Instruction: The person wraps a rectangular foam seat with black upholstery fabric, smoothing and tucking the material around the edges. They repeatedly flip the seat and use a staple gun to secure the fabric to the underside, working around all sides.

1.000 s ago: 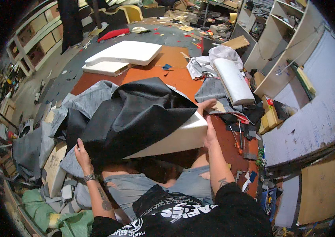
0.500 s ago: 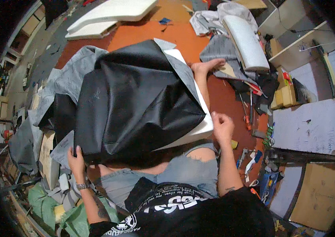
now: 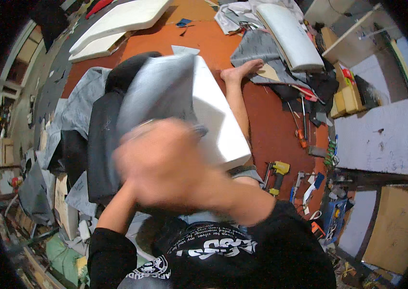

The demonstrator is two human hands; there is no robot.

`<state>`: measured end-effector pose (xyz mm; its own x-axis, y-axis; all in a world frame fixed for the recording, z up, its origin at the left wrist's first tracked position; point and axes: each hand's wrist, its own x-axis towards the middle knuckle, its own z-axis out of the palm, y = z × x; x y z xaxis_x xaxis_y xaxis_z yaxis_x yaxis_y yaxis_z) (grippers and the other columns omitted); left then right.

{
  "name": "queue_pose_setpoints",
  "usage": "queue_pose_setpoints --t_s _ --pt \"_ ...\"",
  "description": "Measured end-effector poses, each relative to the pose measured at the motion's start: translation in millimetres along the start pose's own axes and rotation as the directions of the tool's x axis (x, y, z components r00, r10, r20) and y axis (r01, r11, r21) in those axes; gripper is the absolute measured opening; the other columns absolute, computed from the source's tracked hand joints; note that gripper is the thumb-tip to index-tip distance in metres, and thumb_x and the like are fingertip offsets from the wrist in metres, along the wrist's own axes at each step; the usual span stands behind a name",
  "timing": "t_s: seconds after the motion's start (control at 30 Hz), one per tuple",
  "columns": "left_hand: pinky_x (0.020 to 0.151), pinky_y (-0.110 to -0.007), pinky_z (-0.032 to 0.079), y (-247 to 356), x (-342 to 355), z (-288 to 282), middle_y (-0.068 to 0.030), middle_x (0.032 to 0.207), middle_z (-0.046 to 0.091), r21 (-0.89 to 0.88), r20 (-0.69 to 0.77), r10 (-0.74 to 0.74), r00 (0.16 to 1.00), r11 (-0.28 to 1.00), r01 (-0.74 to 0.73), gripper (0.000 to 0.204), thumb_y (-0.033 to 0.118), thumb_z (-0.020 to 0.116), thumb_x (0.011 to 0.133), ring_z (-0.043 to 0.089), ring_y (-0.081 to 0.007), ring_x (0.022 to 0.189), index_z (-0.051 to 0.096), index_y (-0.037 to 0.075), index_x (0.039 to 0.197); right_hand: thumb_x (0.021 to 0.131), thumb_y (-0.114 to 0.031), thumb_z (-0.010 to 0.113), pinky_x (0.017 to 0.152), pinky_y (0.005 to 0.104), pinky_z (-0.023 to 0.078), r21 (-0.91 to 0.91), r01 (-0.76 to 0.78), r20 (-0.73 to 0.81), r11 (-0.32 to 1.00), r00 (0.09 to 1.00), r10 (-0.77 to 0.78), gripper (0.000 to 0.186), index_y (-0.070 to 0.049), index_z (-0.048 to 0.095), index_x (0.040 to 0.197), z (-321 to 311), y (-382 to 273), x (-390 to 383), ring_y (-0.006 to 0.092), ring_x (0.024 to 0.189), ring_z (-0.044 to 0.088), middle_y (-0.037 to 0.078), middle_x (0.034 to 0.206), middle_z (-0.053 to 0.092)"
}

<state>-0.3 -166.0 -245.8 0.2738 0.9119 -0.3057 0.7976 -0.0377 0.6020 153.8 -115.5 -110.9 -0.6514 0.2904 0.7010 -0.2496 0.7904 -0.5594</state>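
A white foam block (image 3: 218, 115) lies across my lap, its top and right side bare. The black leatherette cover (image 3: 103, 125) with grey backing is folded to the left, and its grey underside (image 3: 160, 89) is lifted and smeared by motion. My right hand (image 3: 160, 159) reaches across over the cover, too blurred to show its fingers. Behind it, the left forearm (image 3: 119, 209) comes up from below; my left hand is hidden by the right one. Whether either hand grips the cover's edge cannot be made out.
A yellow and black staple gun (image 3: 278, 176) lies on the reddish-brown floor mat (image 3: 276, 125) at right, near an orange-handled screwdriver (image 3: 301, 137). White foam pieces (image 3: 117, 24) lie far left. A pale padded panel (image 3: 290, 41) rests on grey fabric far right. My bare foot (image 3: 242, 71) is beyond the foam.
The black cover has been turned back to the left, baring the white foam. My right hand has swung left across the cover, and the left has moved inward behind it. The staple gun shows fully.
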Motion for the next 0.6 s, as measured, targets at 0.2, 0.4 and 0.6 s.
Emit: queue_pose_setpoints --t_s 0.2,0.4,0.6 --pt "0.125 -0.041 0.031 48 42 70 -0.0193 0.162 0.045 -0.052 -0.179 0.041 0.983 0.997 -0.051 0.053 0.03 0.056 0.108 0.038 -0.0351 0.151 0.049 0.003 0.153 0.083 -0.02 0.068 0.067 0.0409 0.051 0.255 0.112 0.198 0.961 0.966 -0.165 0.009 -0.012 0.068 0.085 71 -81 0 0.0258 0.08 0.066 0.005 0.079 0.065" --pt "0.123 -0.04 0.034 60 71 91 -0.019 0.159 0.048 -0.349 -0.248 -0.034 0.968 0.936 -0.056 0.053 0.03 0.058 0.106 0.043 -0.0344 0.148 0.051 0.002 0.151 0.097 -0.014 0.068 0.074 0.0347 0.059 0.032 -0.66 -0.287 0.751 0.713 0.64 0.018 -0.001 0.076 0.106 -75 30 -133 0.0222 0.082 0.074 0.012 0.091 0.077" --pt "0.121 -0.039 0.037 33 68 102 -0.0187 0.156 0.051 -0.485 -0.345 -0.084 0.935 0.869 -0.101 0.053 0.03 0.06 0.105 0.047 -0.0337 0.144 0.053 0.001 0.149 0.101 -0.041 0.07 0.077 0.0361 0.056 0.109 -0.979 -0.005 0.175 0.175 0.985 0.043 0.001 0.078 0.109 -103 81 -198 0.0205 0.081 0.072 0.011 0.089 0.077"
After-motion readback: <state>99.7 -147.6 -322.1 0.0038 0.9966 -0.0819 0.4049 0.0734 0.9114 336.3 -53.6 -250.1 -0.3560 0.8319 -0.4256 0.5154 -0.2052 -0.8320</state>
